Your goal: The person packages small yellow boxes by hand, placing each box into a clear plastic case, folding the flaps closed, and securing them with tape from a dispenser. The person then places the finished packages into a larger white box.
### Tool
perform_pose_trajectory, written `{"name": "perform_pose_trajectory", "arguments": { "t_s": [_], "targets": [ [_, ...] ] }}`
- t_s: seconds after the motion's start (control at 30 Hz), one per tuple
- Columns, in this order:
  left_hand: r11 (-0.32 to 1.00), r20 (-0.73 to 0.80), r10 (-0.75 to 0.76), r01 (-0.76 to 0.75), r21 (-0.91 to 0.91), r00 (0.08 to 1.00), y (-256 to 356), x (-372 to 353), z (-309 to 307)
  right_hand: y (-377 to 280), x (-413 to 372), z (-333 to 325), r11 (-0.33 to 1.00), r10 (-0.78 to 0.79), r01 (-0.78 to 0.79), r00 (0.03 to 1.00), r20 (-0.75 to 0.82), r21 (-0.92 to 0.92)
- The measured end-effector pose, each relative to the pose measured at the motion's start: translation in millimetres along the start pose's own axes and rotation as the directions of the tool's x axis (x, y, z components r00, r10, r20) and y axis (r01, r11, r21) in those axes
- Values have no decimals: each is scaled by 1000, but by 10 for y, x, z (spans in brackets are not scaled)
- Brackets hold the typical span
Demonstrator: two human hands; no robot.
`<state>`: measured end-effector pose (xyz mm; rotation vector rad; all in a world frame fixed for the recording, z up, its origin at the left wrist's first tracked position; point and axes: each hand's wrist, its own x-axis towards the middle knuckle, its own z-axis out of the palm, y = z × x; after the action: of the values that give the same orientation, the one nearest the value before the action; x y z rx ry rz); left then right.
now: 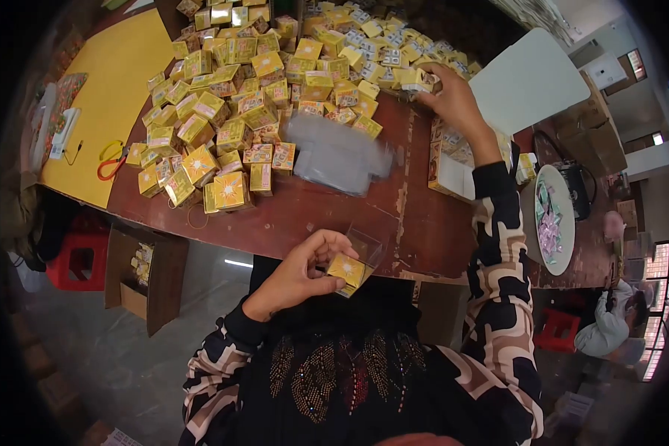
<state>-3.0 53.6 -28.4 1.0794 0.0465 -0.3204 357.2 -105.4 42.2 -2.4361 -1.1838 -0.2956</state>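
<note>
My left hand [299, 273] is closed around a small gold box [346, 272] with a sunburst on its face, held low over the table's front edge. A clear plastic case [366, 249] is in the same hand, against the box. At the right end of the pile, my right hand [457, 102] has thumb and fingers closed on a small yellow-and-white box [418, 82]. Many small gold boxes [230, 134] lie heaped to its left. In front of them rests a stack of clear plastic sheets or cases [338, 156], somewhat blurred.
Orange-handled scissors [111, 165] lie on the left beside a yellow board [115, 67]. An open carton [450, 167] sits under my right forearm. Farther right is a white oval dish [565, 234] with shiny wrapped pieces. Another person [609, 323] is at far right.
</note>
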Motion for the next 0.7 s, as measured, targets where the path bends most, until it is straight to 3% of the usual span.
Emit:
{"name": "perform_pose_trajectory", "arguments": {
  "t_s": [0.07,0.1,0.17,0.3,0.33,0.4,0.53,0.6,0.63,0.67,0.7],
  "targets": [
    [999,-15,23,-23,-26,1000,-17,-8,-2,-389,-348,-284,981,123,-145,978,166,126],
    [998,-11,64,-64,9,998,-19,-14,-9,-469,-539,-359,980,136,-158,976,172,122],
    [993,-9,117,-116,29,993,-39,-36,-6,-581,-932,-461,984,7,-63,949,315,166],
    [995,-8,100,-100,25,995,-96,-78,19,-733,-1659,-456,979,-40,-44,914,403,197],
    [996,-4,86,-86,25,996,-105,-86,35,-729,-1775,-436,978,-29,-58,914,405,200],
    [995,9,90,-90,39,996,-107,-97,71,-671,-2022,-338,989,-134,98,902,411,108],
    [991,15,89,-90,100,996,-83,-109,138,-611,-2247,-214,987,-160,157,926,343,38],
    [993,-4,69,-68,93,998,-65,-132,168,-735,-2257,-280,997,-30,20,989,142,76],
    [993,-7,71,-70,96,997,-68,-141,173,-790,-2268,-300,997,-35,24,990,140,78],
    [992,-11,75,-74,99,997,-78,-141,170,-849,-2276,-316,966,219,-234,966,139,108],
    [992,-14,77,-75,102,997,-91,-137,170,-901,-2289,-312,868,459,-477,877,146,137]
  ]
}}
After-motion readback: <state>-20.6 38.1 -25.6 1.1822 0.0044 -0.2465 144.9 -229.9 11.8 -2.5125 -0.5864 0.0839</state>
